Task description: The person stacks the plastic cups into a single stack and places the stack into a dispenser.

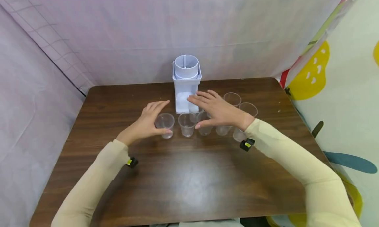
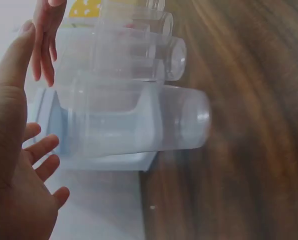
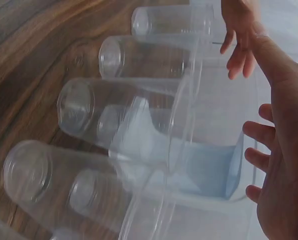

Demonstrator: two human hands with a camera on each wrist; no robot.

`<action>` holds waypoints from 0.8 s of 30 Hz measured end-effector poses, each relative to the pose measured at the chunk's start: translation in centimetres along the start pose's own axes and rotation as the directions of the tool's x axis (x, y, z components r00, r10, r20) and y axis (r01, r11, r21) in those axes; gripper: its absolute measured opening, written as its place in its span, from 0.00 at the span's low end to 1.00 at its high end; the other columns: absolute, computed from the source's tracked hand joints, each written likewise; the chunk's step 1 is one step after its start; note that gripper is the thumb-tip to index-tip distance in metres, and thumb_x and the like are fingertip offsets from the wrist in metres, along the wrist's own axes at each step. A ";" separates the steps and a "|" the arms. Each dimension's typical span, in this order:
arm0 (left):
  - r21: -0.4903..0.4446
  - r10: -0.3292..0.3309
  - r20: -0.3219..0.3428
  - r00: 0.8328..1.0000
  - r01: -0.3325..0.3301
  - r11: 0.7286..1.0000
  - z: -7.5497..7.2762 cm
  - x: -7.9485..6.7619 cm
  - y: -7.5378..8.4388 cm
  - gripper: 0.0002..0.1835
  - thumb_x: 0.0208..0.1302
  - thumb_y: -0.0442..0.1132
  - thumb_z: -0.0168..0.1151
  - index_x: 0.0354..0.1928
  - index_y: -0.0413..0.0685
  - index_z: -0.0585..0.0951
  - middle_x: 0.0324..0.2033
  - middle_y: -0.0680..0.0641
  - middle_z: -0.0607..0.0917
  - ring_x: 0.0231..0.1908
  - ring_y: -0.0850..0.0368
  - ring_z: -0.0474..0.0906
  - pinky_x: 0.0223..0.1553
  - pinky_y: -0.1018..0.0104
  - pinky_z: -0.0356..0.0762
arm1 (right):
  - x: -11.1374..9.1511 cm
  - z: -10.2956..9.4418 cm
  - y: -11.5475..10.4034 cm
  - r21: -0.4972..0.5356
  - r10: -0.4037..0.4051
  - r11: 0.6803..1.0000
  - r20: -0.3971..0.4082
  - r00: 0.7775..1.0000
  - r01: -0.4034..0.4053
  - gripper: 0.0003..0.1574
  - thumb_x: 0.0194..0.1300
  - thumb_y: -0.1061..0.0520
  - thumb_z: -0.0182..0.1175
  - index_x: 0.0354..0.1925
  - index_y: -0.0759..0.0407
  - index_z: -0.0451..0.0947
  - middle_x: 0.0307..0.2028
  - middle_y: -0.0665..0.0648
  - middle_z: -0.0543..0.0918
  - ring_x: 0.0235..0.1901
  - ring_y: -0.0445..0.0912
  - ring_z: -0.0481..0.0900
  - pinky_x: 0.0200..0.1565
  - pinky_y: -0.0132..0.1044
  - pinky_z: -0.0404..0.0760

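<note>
Several clear plastic cups stand upright in a row in the head view. The leftmost cup [image 1: 164, 122] is next to my left hand [image 1: 142, 124], whose fingers are spread, thumb on the near side. A gap shows between that hand [image 2: 19, 150] and the nearest cup [image 2: 134, 120] in the left wrist view. My right hand [image 1: 220, 112], fingers extended, hovers over the middle cups and hides part of them. The second cup [image 1: 187, 125] lies between the two hands. In the right wrist view, the right hand [image 3: 289, 140] is beside the cup rims, holding nothing.
Behind the cups stands a pale plastic dispenser [image 1: 186, 84] with a round tube on top. More clear cups [image 1: 248, 108] form a second row at the right. The dark wooden table [image 1: 183, 181] ends against a pale cloth backdrop [image 1: 133, 39].
</note>
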State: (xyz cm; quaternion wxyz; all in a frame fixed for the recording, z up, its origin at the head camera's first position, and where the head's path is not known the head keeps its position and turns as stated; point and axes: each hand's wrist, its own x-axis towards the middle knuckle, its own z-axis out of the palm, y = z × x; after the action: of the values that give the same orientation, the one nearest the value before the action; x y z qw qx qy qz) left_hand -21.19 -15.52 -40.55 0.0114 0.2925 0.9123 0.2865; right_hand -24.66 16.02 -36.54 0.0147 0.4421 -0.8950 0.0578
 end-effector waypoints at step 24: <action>-0.350 -0.127 -0.245 0.961 0.035 0.936 4.8 -1.7 -3.2 0.49 0.42 0.41 0.82 0.69 0.54 0.69 0.66 0.48 0.74 0.66 0.49 0.60 0.69 0.39 0.57 | 2.2 3.1 -0.9 0.049 -0.077 0.996 0.038 0.996 0.075 0.64 0.51 0.25 0.65 0.76 0.50 0.54 0.73 0.55 0.67 0.75 0.55 0.59 0.75 0.62 0.48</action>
State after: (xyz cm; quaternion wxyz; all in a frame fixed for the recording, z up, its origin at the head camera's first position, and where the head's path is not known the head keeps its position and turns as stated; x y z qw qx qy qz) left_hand -20.57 -16.10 -46.54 -0.0474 0.2073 0.8532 0.4762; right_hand -25.21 13.34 -39.39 -0.0116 0.4773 -0.8759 0.0698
